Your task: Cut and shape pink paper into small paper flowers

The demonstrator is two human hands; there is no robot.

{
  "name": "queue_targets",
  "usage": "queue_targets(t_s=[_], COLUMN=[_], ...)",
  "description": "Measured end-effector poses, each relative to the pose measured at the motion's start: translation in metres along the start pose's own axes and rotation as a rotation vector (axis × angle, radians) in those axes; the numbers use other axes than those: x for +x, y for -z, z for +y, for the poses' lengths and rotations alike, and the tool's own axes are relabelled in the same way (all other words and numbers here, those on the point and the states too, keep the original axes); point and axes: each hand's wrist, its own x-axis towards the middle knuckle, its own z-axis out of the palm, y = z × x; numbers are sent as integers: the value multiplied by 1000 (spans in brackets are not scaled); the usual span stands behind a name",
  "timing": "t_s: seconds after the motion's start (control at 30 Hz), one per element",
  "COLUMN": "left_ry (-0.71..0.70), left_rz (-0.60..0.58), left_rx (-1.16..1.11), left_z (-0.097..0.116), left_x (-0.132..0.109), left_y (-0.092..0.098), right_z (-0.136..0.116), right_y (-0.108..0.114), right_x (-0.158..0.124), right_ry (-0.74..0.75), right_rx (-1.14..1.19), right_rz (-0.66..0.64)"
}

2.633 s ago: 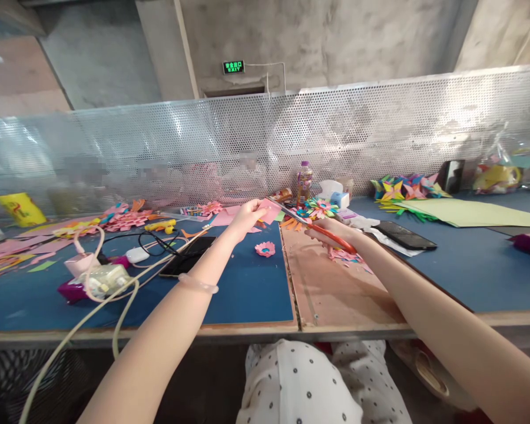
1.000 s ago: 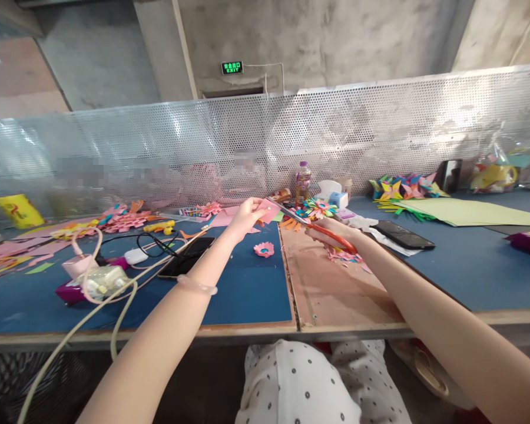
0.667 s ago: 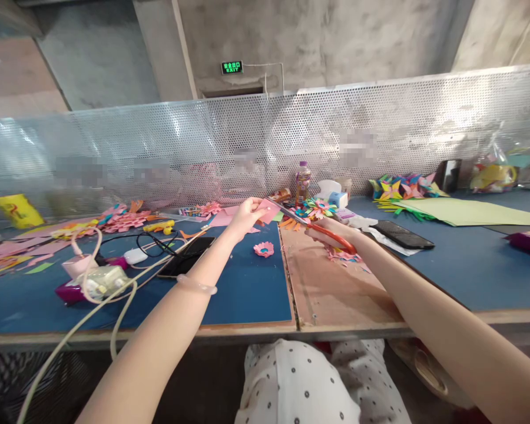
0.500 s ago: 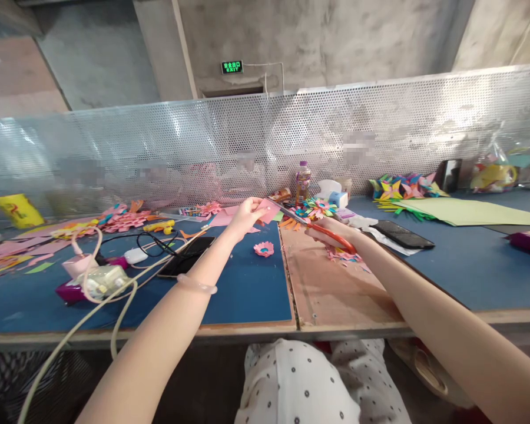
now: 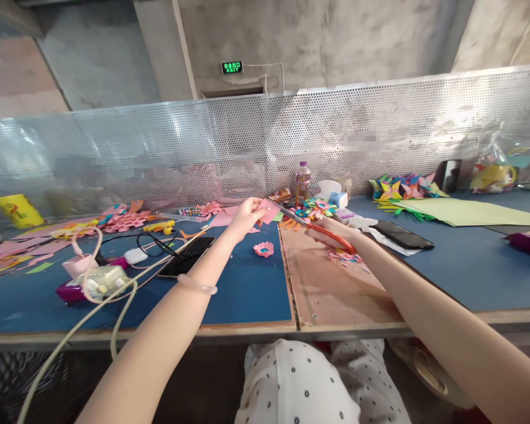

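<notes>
My left hand [image 5: 248, 217] is closed on a small piece of pink paper [image 5: 268, 209], pinching it above the table. In my right hand [image 5: 324, 231] is a pair of scissors with orange handles [image 5: 341, 240]; its blades point left and reach the edge of the pink paper. Whether the blades are apart I cannot tell. Below the paper, a pink paper flower with a blue centre [image 5: 264, 249] lies on the blue table mat [image 5: 251, 294]. Pink paper scraps [image 5: 342, 257] lie under the scissors, and colourful paper flowers [image 5: 320, 207] sit just behind.
A drink bottle [image 5: 303, 182] stands at the back, before a perforated metal screen [image 5: 229, 141]. Left are a power strip [image 5: 108, 280] with cables and a dark phone [image 5: 188, 257]. A black phone [image 5: 404, 234] and green paper sheets [image 5: 477, 211] lie right.
</notes>
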Motion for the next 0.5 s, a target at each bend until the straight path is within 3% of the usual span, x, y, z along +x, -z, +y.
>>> queue_targets(t_s=[0.5], left_ry=[-1], left_rz=[-6], left_rx=[-5], left_z=[1], left_x=[-1], left_y=[0], right_z=[-7], right_y=[-1], right_x=[-3], right_ry=[-23], right_rx=[-62], right_rz=[45])
